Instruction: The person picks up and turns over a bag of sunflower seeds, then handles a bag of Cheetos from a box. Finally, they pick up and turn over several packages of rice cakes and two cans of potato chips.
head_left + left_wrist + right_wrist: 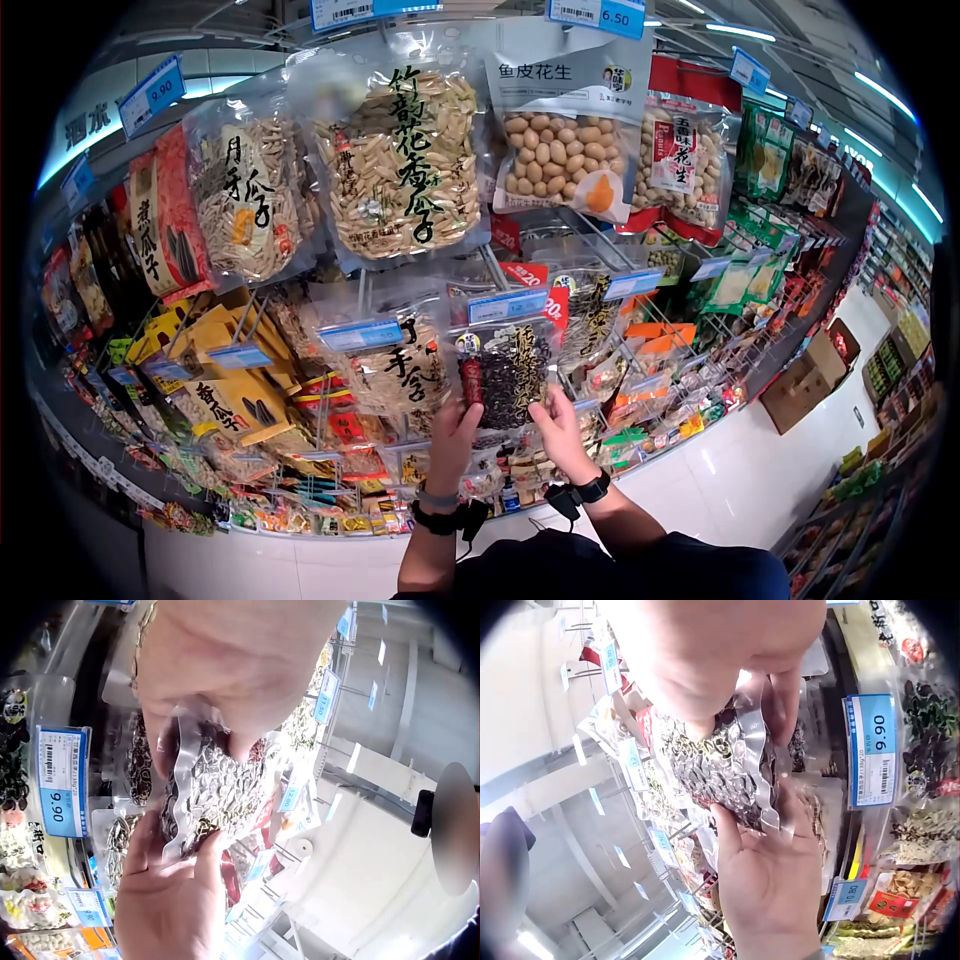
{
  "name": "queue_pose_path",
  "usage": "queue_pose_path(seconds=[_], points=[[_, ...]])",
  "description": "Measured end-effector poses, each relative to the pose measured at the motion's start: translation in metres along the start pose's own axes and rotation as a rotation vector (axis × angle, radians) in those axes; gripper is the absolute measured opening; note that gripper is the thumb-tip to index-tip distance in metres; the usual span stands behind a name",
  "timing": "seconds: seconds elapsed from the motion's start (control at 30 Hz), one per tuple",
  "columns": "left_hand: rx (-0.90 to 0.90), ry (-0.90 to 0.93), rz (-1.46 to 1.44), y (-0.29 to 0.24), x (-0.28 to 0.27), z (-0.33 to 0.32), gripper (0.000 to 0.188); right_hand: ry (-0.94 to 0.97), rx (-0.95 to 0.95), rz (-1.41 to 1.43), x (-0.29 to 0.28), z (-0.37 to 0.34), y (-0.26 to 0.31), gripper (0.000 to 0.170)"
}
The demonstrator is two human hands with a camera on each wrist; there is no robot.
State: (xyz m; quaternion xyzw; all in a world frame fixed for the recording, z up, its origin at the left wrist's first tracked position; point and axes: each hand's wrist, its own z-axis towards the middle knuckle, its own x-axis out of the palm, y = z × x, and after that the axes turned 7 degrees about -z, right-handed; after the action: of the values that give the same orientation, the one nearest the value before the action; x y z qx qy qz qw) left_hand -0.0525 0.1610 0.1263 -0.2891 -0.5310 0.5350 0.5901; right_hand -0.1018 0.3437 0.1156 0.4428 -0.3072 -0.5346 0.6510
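A clear plastic bag of dark seeds with a red label and gold lettering is held upright in front of the shelf. My left hand pinches its lower left corner, thumb on the front face. At the lower right, my right hand pinches it in the same way. Both wrist views show the thumbs pressed on the seed-filled face, with the other fingers partly hidden behind the bag. Just above it hangs a blue price tag, and a bag of pale seeds hangs beside it on the left.
Large bags of pale seeds and peanuts hang on hooks above. Yellow packets fill the left side. Metal hooks with price tags stick out between rows. A cardboard box stands on the white floor at right.
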Motion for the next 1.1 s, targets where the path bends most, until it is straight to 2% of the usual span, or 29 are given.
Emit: queue_pose_path(seconds=[0.03, 0.13, 0.2, 0.37, 0.63, 0.7, 0.73, 0.8, 0.9, 1.0, 1.1], points=[[-0.006, 0.002, -0.004, 0.0, 0.0, 0.0, 0.03, 0.005, -0.005, 0.076, 0.002, 0.003, -0.001, 0.033], [-0.026, 0.018, -0.063, -0.007, 0.007, 0.007, 0.027, 0.023, -0.031, 0.034, -0.004, 0.01, 0.012, 0.034], [0.048, 0.005, -0.048, -0.017, 0.015, 0.009, 0.027, 0.001, -0.063, 0.115, -0.001, 0.014, 0.015, 0.035], [0.054, -0.014, -0.1, -0.011, 0.015, 0.012, 0.028, 0.033, 0.027, 0.112, -0.004, 0.016, 0.009, 0.037], [0.028, 0.047, -0.022, -0.005, 0.015, 0.012, 0.025, 0.013, 0.025, 0.072, -0.014, 0.013, 0.008, 0.04], [0.077, 0.012, -0.078, 0.006, 0.013, 0.01, 0.021, 0.072, 0.208, -0.076, -0.019, 0.01, 0.007, 0.04], [0.076, 0.011, -0.076, 0.007, 0.012, 0.009, 0.021, 0.072, 0.21, -0.074, -0.019, 0.012, 0.004, 0.04], [0.072, -0.035, -0.153, 0.007, 0.009, 0.008, 0.016, 0.114, 0.038, 0.004, -0.014, 0.016, 0.0, 0.04], [-0.011, -0.06, -0.116, 0.011, 0.002, 0.011, 0.009, 0.024, -0.041, 0.086, -0.004, 0.02, 0.007, 0.04], [0.03, 0.035, -0.08, 0.011, 0.0, 0.016, 0.016, 0.016, 0.029, 0.064, -0.011, 0.019, -0.003, 0.042], [0.093, 0.042, -0.022, 0.012, 0.006, 0.015, 0.021, -0.006, -0.003, 0.085, -0.011, 0.018, 0.003, 0.038]])
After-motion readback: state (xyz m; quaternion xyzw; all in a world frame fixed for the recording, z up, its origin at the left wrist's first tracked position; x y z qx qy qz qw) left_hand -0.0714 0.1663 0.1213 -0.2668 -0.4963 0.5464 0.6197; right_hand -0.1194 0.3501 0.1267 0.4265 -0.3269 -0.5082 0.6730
